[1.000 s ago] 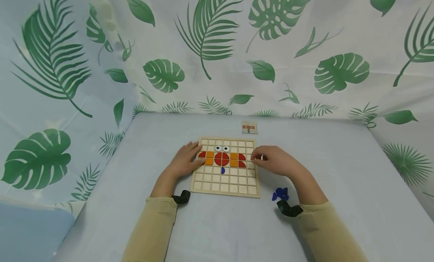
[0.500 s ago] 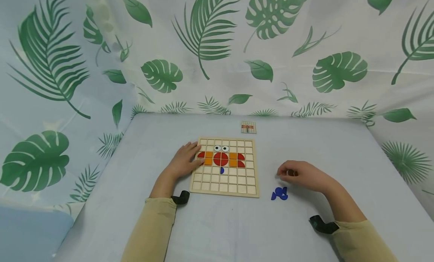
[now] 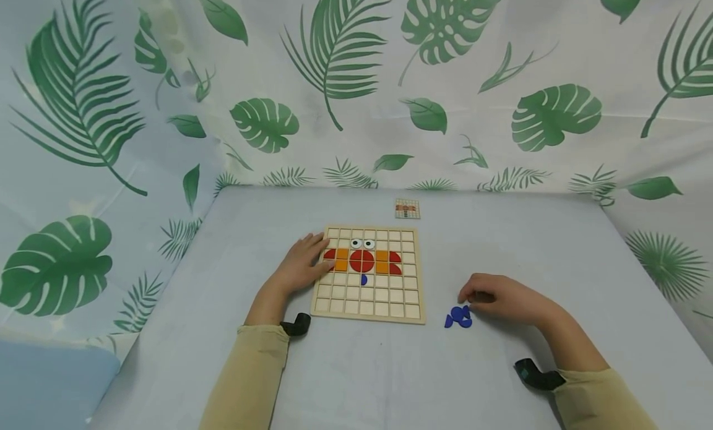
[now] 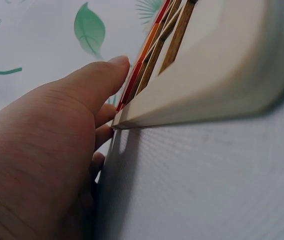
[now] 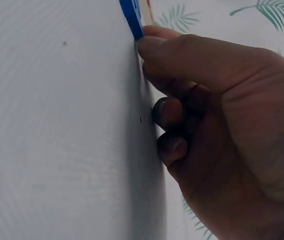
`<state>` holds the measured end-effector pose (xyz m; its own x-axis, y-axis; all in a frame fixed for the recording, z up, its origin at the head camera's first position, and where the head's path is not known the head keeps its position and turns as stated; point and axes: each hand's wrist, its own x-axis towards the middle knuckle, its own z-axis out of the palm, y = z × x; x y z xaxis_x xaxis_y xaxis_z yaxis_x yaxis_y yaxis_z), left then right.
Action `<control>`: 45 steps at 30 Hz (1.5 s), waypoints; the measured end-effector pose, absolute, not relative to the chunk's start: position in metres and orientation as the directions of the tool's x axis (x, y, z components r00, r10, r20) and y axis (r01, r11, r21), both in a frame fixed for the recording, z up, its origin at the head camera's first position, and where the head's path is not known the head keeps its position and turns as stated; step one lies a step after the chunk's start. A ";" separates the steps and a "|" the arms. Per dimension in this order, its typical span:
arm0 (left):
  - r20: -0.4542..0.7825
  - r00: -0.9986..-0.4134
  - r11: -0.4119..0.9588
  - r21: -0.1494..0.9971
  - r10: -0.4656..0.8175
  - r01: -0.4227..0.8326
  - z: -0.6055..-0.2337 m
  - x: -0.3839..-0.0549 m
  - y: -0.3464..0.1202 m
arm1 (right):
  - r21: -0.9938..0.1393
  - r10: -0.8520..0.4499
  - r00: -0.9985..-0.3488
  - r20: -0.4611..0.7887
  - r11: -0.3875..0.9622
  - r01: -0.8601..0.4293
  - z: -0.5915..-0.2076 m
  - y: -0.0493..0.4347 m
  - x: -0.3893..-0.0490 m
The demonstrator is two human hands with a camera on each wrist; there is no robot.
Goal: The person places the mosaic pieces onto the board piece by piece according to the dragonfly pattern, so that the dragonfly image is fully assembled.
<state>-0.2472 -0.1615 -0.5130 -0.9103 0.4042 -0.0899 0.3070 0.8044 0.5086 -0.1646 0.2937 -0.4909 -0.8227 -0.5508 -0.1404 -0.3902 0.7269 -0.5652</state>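
Note:
A square wooden grid board (image 3: 375, 294) lies on the table, bearing a red circle (image 3: 362, 261), orange squares (image 3: 382, 260), red curved pieces, two eye pieces (image 3: 362, 244) and one blue half-round piece (image 3: 364, 280). My left hand (image 3: 303, 262) rests on the board's left edge with extended fingers, thumb over a red piece. Right of the board lie several small blue pieces (image 3: 457, 314), a round one among them. My right hand (image 3: 498, 296) has its thumb and forefinger tips at the nearest blue piece (image 5: 132, 19), other fingers curled; I cannot tell whether they pinch it.
Behind the board lies a small pattern card (image 3: 408, 208) showing a similar grid design. A pale cloth covers the table (image 3: 379, 380). Leaf-printed curtains (image 3: 356, 139) enclose the back and sides. Each wrist wears a black device (image 3: 537, 375).
My right hand has moved from the board's right edge, right and toward me, then down to the blue pieces. My left hand stays on the board's left edge.

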 end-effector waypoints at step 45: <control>-0.085 -0.901 0.789 0.522 0.426 0.324 -0.513 -0.249 -0.164 | -0.451 -0.444 -0.896 0.009 0.798 -0.400 -0.497 0.291 -0.164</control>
